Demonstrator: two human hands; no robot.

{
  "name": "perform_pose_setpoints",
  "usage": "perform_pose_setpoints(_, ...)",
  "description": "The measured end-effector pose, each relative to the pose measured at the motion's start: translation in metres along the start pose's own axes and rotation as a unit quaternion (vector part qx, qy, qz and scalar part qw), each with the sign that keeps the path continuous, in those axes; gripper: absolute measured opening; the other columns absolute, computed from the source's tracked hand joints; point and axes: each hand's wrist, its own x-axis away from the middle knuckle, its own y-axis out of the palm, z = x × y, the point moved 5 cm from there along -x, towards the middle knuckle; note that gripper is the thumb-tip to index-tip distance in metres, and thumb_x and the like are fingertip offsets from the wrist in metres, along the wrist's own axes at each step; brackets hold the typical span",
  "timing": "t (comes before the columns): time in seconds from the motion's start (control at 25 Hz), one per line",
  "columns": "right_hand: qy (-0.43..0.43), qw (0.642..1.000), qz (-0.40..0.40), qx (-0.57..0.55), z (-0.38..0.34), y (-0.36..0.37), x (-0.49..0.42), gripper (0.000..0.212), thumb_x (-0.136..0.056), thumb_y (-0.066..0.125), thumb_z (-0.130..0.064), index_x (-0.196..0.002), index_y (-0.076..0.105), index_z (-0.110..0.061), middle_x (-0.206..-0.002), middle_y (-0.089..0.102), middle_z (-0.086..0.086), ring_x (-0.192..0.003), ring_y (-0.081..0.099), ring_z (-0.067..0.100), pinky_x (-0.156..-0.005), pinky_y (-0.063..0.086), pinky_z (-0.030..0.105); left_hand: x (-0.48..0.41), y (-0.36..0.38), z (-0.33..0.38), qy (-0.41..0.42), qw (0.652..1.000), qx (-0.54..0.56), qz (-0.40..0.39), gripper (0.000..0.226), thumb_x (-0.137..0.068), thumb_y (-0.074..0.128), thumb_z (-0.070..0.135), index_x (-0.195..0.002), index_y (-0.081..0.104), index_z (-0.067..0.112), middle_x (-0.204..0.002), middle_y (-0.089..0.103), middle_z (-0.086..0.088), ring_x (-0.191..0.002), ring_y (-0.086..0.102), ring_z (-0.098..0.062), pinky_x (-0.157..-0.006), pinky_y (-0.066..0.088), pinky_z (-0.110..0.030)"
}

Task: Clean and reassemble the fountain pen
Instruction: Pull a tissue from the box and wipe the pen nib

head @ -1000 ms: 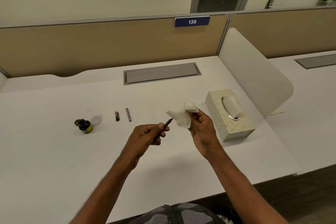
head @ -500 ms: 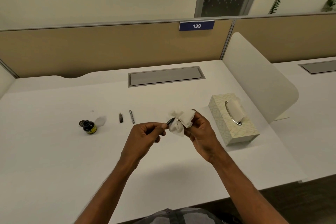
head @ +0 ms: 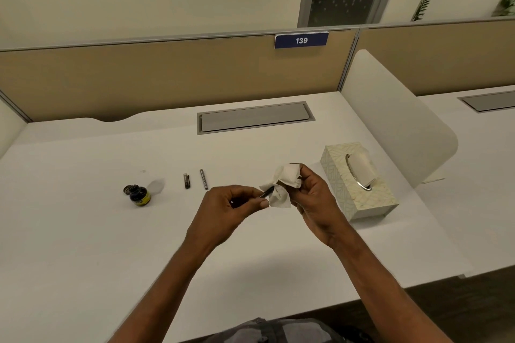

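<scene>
Left hand (head: pixel 231 210) pinched a dark pen section (head: pixel 267 192), its tip apparently buried in crumpled tissue (head: pixel 284 186) gripped by right hand (head: pixel 315 198).

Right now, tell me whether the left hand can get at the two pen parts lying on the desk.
Probably not yet: the left hand is pinching the pen section. The desk path to the pen parts looks unobstructed.

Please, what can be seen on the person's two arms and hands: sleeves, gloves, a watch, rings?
Both forearms are bare up to the lower frame edge, with no sleeves in view. The left hand and right hand wear no gloves, and no watch, bracelet or ring is visible. The fingers have short nails. Grey patterned clothing shows at the bottom.
</scene>
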Motion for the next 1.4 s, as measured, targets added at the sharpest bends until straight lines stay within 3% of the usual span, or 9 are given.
perform_pose_setpoints(0.2,0.005,0.998,0.022,0.052,0.004,0.004,-0.001,0.031,-0.093,0.071,-0.01,-0.121,0.061,0.0,-0.111,0.076,0.02,-0.109,0.072,0.033,-0.092,0.056,0.036,0.009,-0.007,0.008,0.15,0.972,-0.139,0.111,0.012,-0.083,0.081,0.036,-0.094,0.081,0.031,-0.077,0.074,0.011,-0.075,0.066,-0.014,-0.068,0.051,-0.022)
perform_pose_setpoints(0.32,-0.045,0.993,0.021,0.107,0.003,0.009,-0.001,0.018,-0.098,0.064,0.0,-0.115,0.061,0.003,-0.108,0.077,0.017,-0.107,0.073,0.03,-0.096,0.057,0.038,0.006,-0.005,-0.001,0.059,0.994,-0.076,0.06,0.012,-0.09,0.073,0.038,-0.091,0.082,0.03,-0.074,0.073,0.009,-0.063,0.062,-0.004,-0.061,0.047,-0.015)
perform_pose_setpoints(0.44,-0.067,0.993,0.063,0.079,0.004,0.008,-0.004,0.016,-0.097,0.065,0.003,-0.111,0.059,-0.001,-0.105,0.075,0.005,-0.109,0.072,0.032,-0.102,0.055,0.048,0.002,-0.003,-0.015,-0.067,0.996,0.054,0.012,0.027,-0.095,0.065,0.042,-0.088,0.083,0.024,-0.072,0.072,0.004,-0.063,0.061,-0.008,-0.069,0.055,-0.019)
perform_pose_setpoints(0.6,-0.044,0.989,0.123,0.069,0.012,-0.002,-0.003,0.02,-0.098,0.063,0.002,-0.114,0.061,-0.01,-0.105,0.076,0.001,-0.106,0.073,0.02,-0.091,0.062,0.045,0.005,-0.013,-0.015,-0.053,0.992,0.09,0.066,0.016,-0.089,0.074,0.038,-0.09,0.083,0.025,-0.078,0.076,-0.002,-0.068,0.065,-0.01,-0.075,0.061,-0.029)
perform_pose_setpoints(0.8,-0.059,0.978,0.096,0.173,0.012,0.006,-0.001,0.011,-0.101,0.062,-0.004,-0.1,0.073,-0.003,-0.094,0.074,0.015,-0.084,0.073,0.024,-0.077,0.065,0.049,0.008,-0.013,-0.008,-0.041,0.99,0.114,0.075,0.004,-0.085,0.078,0.033,-0.083,0.082,0.033,-0.079,0.077,-0.004,-0.068,0.066,-0.01,-0.074,0.06,-0.028)
perform_pose_setpoints(0.96,-0.122,0.954,0.055,0.27,0.001,0.02,-0.001,0.027,-0.094,0.059,0.01,-0.1,0.079,-0.007,-0.112,0.076,-0.001,-0.105,0.072,0.017,-0.082,0.061,0.032,0.014,-0.01,-0.004,-0.033,0.992,0.098,0.077,0.009,-0.081,0.08,0.038,-0.087,0.083,0.032,-0.08,0.078,0.003,-0.071,0.068,-0.012,-0.076,0.06,-0.03)
perform_pose_setpoints(1.12,-0.047,0.979,0.012,0.196,-0.002,0.023,0.006,0.029,-0.1,0.056,0.004,-0.121,0.072,-0.009,-0.125,0.075,-0.002,-0.122,0.067,0.012,-0.099,0.057,0.033,0.015,-0.013,-0.005,-0.023,0.993,0.066,0.094,0.012,-0.081,0.08,0.041,-0.088,0.083,0.032,-0.078,0.078,0.005,-0.07,0.067,-0.016,-0.078,0.06,-0.039)
perform_pose_setpoints(1.28,0.014,0.999,-0.019,0.041,-0.006,0.023,0.01,0.047,-0.098,0.064,-0.009,-0.141,0.048,-0.016,-0.128,0.073,0.006,-0.124,0.067,0.022,-0.101,0.054,0.035,0.015,-0.014,-0.006,-0.025,0.993,0.066,0.09,0.011,-0.079,0.08,0.041,-0.087,0.082,0.033,-0.079,0.079,0.007,-0.074,0.071,-0.017,-0.077,0.06,-0.035)
perform_pose_setpoints(1.4,0.015,1.0,-0.012,0.019,-0.005,0.022,0.011,0.059,-0.092,0.07,-0.008,-0.145,0.046,-0.02,-0.125,0.074,0.01,-0.123,0.068,0.022,-0.096,0.054,0.029,0.014,-0.012,-0.001,0.003,0.997,0.043,0.062,0.015,-0.08,0.082,0.035,-0.093,0.083,0.026,-0.086,0.08,0.01,-0.082,0.074,-0.008,-0.078,0.06,-0.026)
